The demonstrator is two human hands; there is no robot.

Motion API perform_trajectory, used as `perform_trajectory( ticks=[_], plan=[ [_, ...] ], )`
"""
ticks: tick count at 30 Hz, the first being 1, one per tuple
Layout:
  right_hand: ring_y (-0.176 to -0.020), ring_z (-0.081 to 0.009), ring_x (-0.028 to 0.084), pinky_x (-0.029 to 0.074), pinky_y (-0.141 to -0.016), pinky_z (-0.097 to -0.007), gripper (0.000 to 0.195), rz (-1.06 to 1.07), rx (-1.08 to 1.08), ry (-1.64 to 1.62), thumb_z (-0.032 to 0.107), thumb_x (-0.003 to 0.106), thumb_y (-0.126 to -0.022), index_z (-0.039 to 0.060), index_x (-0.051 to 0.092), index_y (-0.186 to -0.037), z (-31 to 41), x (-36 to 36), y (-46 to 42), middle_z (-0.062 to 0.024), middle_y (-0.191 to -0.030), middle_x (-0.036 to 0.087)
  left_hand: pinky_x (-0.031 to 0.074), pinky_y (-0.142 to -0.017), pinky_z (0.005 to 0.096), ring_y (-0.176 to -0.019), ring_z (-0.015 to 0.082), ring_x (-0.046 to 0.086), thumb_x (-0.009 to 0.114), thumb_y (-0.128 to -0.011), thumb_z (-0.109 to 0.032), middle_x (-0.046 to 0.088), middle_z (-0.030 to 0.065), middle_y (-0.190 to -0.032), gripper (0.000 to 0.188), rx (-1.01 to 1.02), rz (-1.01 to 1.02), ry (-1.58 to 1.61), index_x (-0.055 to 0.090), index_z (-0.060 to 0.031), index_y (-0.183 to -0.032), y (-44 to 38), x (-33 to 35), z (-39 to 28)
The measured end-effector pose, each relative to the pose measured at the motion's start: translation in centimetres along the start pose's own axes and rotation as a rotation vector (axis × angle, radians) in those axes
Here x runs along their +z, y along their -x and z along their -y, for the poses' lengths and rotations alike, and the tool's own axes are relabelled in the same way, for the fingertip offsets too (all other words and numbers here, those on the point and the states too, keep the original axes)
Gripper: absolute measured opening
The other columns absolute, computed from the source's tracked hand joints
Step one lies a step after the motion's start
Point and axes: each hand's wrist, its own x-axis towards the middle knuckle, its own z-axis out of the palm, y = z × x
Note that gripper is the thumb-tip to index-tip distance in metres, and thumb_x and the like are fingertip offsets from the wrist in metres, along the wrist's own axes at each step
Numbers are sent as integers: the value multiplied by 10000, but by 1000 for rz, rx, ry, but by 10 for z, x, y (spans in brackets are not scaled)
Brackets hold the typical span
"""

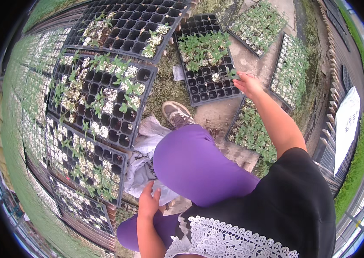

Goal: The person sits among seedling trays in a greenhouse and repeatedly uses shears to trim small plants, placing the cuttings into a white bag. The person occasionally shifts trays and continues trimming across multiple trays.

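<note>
My right hand reaches out over the right edge of a black plastic seedling tray. Between its fingertips is a small green seedling; its lower end is hard to make out. That tray has a leafy band of seedlings across its middle, and a single white-topped plug sits among bare cells nearer me. My left hand hangs with fingers apart and nothing in them. It is nearest to a crumpled white plastic bag with dark soil on it, beside my knee.
Partly filled cell trays stand along the left, holding scattered seedlings. Planted trays lie on the concrete path at right. My shoe is close to the near tray. A white sheet bearing writing lies far right.
</note>
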Motion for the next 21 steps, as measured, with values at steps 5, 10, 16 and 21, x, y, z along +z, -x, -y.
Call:
perform_trajectory(
  ticks=[5, 10, 16, 21],
  plan=[
    [-788, -208, 647, 567, -672, -282, 193, -106, -55, 77, 70, 534, -888, -15, 572, -1057, -23, 26, -50, -97, -940, 603, 475, -854, 381, -1035, 322, 591, 601, -855, -168, 588, 216, -1157, 437, -58, 105, -105, 508, 6, -1245, -14, 1, 16],
    [-650, -137, 633, 516, -582, -254, 146, -115, -202, 486, 67, 560, -842, 23, 631, -962, -35, 54, -89, -58, -812, 652, 474, -860, 381, -1039, 324, 590, 606, -847, -129, 590, 223, -1148, 425, -36, 109, -137, 512, 8, -1239, -24, 3, 14],
    [-623, -148, 639, 507, -633, -282, 134, -201, -381, 761, 132, 616, -735, 55, 681, -823, -16, 53, -108, -84, -767, 686, 448, -904, 387, -1071, 358, 563, 615, -844, -141, 579, 232, -1154, 422, -12, 53, -80, 516, 17, -1223, -21, -6, -15],
    [-635, -136, 646, 502, -588, -263, 200, -288, -438, 762, 215, 614, -756, 95, 672, -905, 38, 18, -82, -45, -727, 668, 423, -940, 405, -1104, 383, 527, 629, -831, -165, 558, 243, -1178, 436, 143, -109, -134, 512, 16, -1209, 12, -25, -33]
  ],
)
